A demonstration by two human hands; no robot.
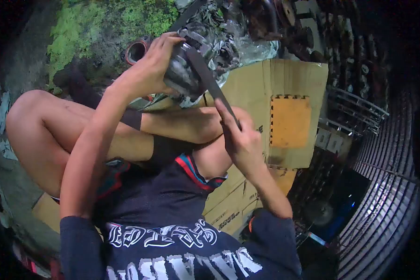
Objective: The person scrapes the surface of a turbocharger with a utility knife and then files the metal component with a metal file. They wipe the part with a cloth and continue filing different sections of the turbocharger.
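Observation:
My left hand [154, 65] is wrapped over a grey metal part [184, 74] with a rounded, shiny body and a blocky upper end [196, 41]. The part's exact kind does not show. My right hand [242, 142] grips the lower end of a long, flat, dark file [206, 74], its index finger laid along the blade. The file's far end rests against or just over the top of the metal part. Beside my left hand, a short reddish-rimmed tube [136, 51] lies on the floor.
Crossed legs in dark socks lie below the hands. Flattened cardboard [247, 84] and an orange foam mat [290, 121] are at the right. Crumpled plastic [261, 49] and a worn green mat [112, 28] lie ahead. Dark racks of metal parts [359, 70] line the right, near a slatted shutter [382, 200].

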